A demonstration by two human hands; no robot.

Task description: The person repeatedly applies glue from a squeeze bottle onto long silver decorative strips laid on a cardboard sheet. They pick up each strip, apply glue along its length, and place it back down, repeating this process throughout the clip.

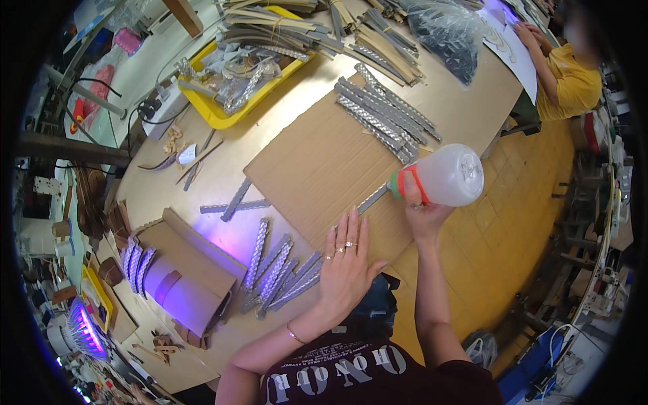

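While flat-fingered at a slim grey strip (pixel 372 200), left hand (pixel 347 266) near right hand (pixel 426 214) tight around a rounded, translucent bottle (pixel 449 177).

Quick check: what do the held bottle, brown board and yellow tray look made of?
Bottle: likely plastic, satin, with cloudy, translucent walls.
Brown board: probably corrugated cardboard, matte, with faint parallel lines.
Yellow tray: apparently rigid plastic, smooth, evenly coloured.

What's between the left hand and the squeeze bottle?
A narrow grey strip on the cardboard sheet, in the head view. It runs from the left hand toward the squeeze bottle; contact with the bottle's tip isn't clear.
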